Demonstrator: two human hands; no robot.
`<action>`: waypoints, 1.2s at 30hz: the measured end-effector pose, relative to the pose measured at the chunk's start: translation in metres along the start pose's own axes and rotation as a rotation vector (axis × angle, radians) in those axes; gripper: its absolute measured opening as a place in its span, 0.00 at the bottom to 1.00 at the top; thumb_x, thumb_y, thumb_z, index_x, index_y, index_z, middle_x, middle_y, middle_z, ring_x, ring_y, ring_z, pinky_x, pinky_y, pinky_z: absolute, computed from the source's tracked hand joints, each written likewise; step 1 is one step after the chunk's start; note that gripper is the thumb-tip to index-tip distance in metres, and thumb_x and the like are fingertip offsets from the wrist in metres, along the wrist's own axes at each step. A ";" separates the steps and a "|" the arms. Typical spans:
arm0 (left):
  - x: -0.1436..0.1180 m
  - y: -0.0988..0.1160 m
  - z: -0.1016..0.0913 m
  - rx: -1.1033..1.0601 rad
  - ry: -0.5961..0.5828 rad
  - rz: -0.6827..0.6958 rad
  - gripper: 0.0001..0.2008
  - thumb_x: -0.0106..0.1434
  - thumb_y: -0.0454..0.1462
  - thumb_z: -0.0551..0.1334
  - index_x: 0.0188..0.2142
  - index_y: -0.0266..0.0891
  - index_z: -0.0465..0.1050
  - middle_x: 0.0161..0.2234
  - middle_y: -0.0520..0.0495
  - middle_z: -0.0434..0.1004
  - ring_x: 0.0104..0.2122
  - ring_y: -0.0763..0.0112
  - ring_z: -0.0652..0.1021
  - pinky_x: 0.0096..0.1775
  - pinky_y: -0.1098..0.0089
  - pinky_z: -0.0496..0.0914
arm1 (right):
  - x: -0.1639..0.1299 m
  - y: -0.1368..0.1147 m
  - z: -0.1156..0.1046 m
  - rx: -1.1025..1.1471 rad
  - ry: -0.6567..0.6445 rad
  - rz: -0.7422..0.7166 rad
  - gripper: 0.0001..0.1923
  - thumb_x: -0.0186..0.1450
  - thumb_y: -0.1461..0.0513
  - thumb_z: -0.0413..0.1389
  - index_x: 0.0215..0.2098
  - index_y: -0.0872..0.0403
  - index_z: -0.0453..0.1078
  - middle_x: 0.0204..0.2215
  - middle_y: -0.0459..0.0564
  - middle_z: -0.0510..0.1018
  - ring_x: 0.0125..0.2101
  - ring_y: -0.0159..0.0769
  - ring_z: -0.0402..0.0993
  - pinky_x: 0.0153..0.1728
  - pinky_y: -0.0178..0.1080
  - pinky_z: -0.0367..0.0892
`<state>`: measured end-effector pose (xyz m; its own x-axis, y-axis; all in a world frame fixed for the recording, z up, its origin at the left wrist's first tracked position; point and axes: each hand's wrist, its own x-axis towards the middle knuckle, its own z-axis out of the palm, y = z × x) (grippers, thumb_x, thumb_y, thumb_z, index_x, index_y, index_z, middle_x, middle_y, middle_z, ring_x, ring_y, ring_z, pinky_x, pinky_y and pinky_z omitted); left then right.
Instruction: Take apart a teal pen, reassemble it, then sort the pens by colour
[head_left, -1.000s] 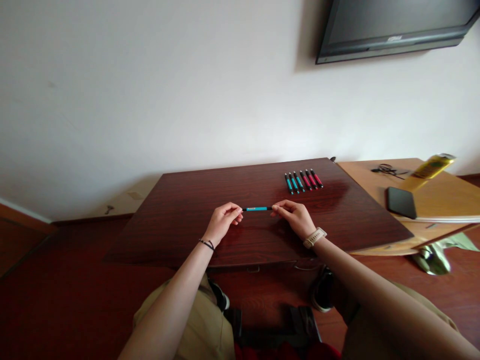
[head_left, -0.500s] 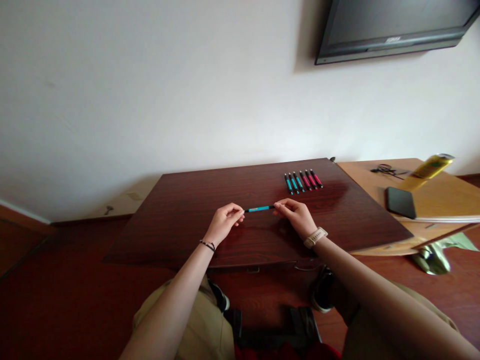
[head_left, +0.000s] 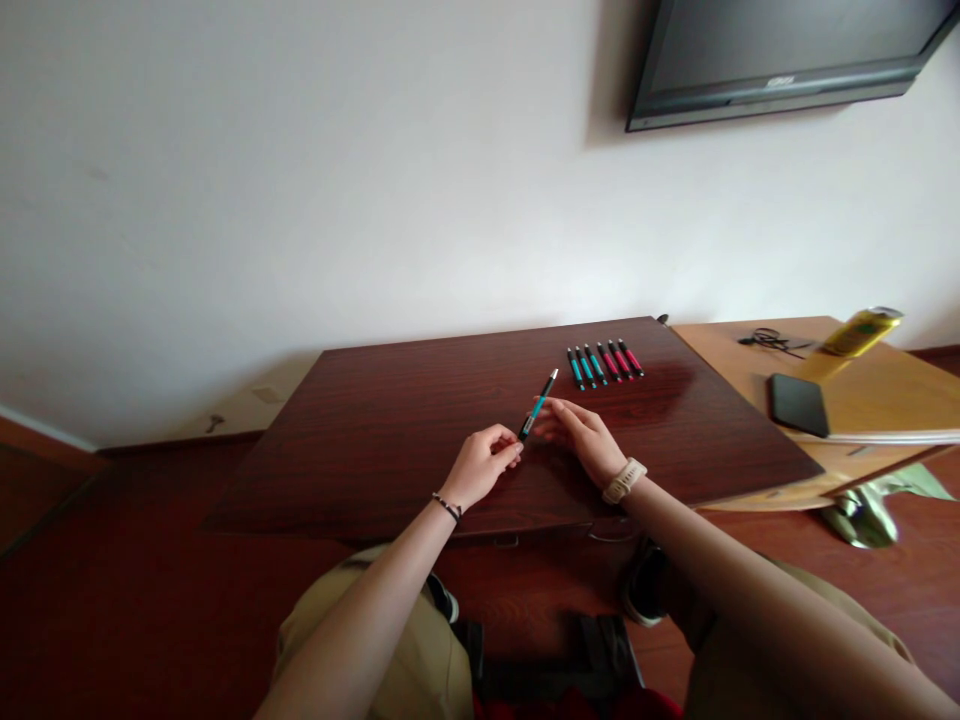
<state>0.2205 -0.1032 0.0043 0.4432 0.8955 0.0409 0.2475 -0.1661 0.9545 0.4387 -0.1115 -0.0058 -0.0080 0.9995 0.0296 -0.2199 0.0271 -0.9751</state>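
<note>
A blue and black pen [head_left: 538, 406] slants up and to the right over the dark wooden table, its silvery end uppermost. My left hand [head_left: 484, 464] pinches it by the lower end. Just right of the pen is my right hand [head_left: 581, 435], its fingers loosely extended behind the barrel; no grip on the pen shows. Farther back on the table [head_left: 390, 420] lies a neat row of pens: three blue pens [head_left: 586, 368] on the left, several pink pens [head_left: 621, 360] on the right.
To the right stands a lighter wooden cabinet [head_left: 915, 400] bearing a black phone-like slab [head_left: 799, 404], a coiled black cable [head_left: 772, 341] and a yellow can [head_left: 862, 332]. A television [head_left: 780, 70] hangs on the wall above. Green cloth or bag [head_left: 862, 515] lies on the floor at right.
The pen has swung from nearly level to a steep slant. My left hand has moved right and slightly nearer, while my right hand has let go of the pen's other end.
</note>
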 end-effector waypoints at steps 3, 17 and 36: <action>0.003 0.000 0.004 -0.112 0.061 -0.053 0.12 0.66 0.44 0.65 0.37 0.37 0.74 0.30 0.47 0.79 0.29 0.70 0.78 0.31 0.72 0.71 | 0.002 -0.001 -0.004 -0.112 0.058 -0.045 0.28 0.72 0.42 0.54 0.52 0.53 0.78 0.48 0.57 0.84 0.37 0.38 0.82 0.38 0.39 0.76; 0.001 0.002 0.029 0.241 0.282 0.037 0.10 0.69 0.43 0.63 0.33 0.41 0.73 0.32 0.49 0.81 0.33 0.67 0.80 0.37 0.70 0.70 | -0.016 -0.010 0.012 -0.729 -0.066 -0.402 0.27 0.70 0.59 0.57 0.67 0.44 0.65 0.53 0.52 0.79 0.40 0.40 0.83 0.45 0.43 0.79; -0.009 0.003 0.034 0.542 0.205 0.213 0.05 0.70 0.34 0.61 0.35 0.42 0.71 0.33 0.49 0.79 0.33 0.67 0.78 0.38 0.69 0.68 | 0.039 -0.014 -0.054 -0.780 0.059 -0.257 0.21 0.63 0.60 0.64 0.55 0.49 0.79 0.56 0.55 0.78 0.41 0.39 0.83 0.48 0.43 0.78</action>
<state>0.2468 -0.1262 -0.0031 0.3700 0.8716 0.3216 0.5982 -0.4884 0.6353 0.4943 -0.0724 -0.0034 0.0064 0.9594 0.2819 0.5336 0.2351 -0.8124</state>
